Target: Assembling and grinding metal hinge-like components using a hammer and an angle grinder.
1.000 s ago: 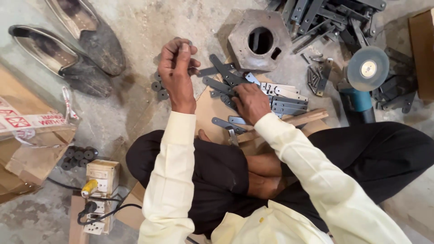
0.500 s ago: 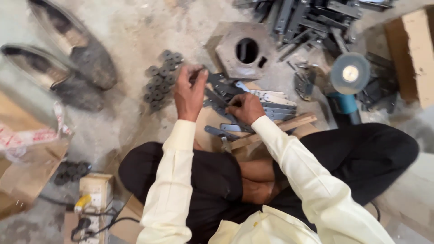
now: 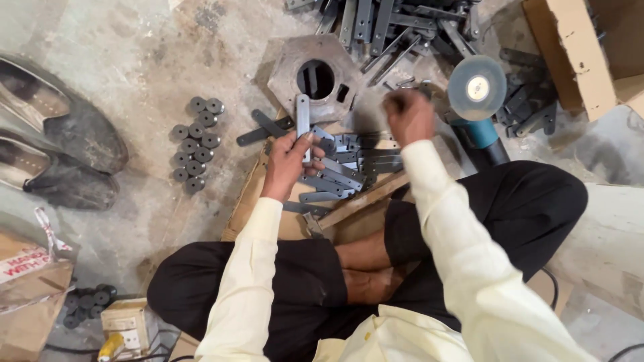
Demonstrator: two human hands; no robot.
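My left hand [image 3: 287,163] grips a flat grey metal strip [image 3: 302,118] and holds it upright, just below a hexagonal metal block [image 3: 285,70] with a round hole. Under that hand a heap of similar flat metal strips [image 3: 339,169] lies on cardboard and a wooden batten. My right hand [image 3: 408,115] is raised and blurred, with its fingers curled. It hangs above the heap's right end, close to the angle grinder [image 3: 477,90]. I cannot see whether anything is inside it.
Small dark round discs [image 3: 195,143] sit in rows on the concrete floor at the left, and more discs [image 3: 87,303] lie near a power strip [image 3: 124,328]. Two worn shoes [image 3: 60,151] lie far left. Long metal bars [image 3: 396,23] are piled at the top. A cardboard box [image 3: 570,53] stands at the top right.
My left hand has come back from the discs to the heap and now holds a strip upright. My right hand has lifted off the strips and swung right, towards the grinder.
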